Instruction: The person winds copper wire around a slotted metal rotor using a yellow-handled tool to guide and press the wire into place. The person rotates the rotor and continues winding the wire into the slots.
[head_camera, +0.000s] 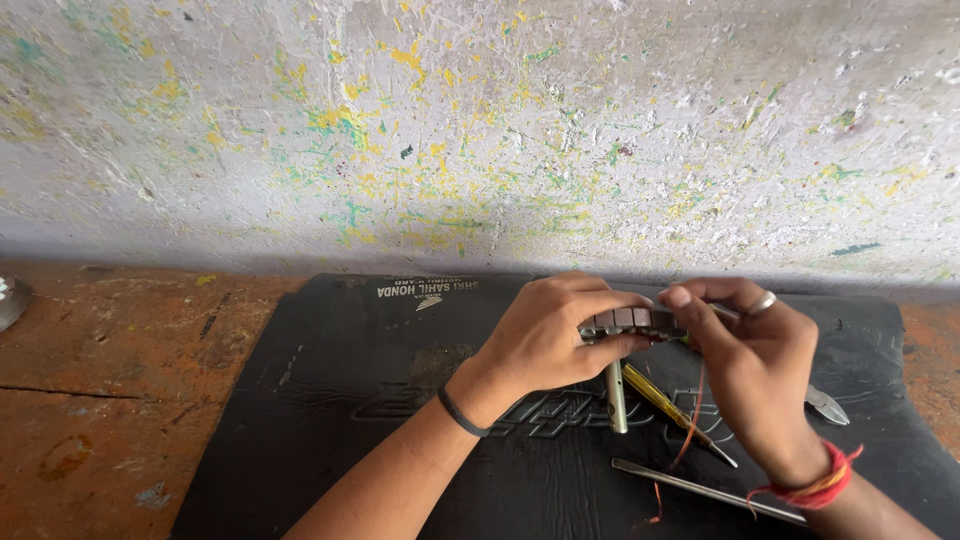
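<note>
I see my left hand (545, 335) and right hand (745, 345) meeting above the black rubber mat (330, 400), both pinching a small dark segmented block (632, 321) between thumb and fingers, one hand at each end, which looks like a way to steady it at working height rather than on the counter (110, 380). A slim metal tool seems tucked under the right fingers too, though I cannot tell exactly how. Just below lie a yellow-handled screwdriver (665, 402), a short metal rod (616, 398), a long thin metal bar (700, 489) and a pliers tip (828, 405), all near the hands. Behind stands a paint-spattered wall (480, 130).
</note>
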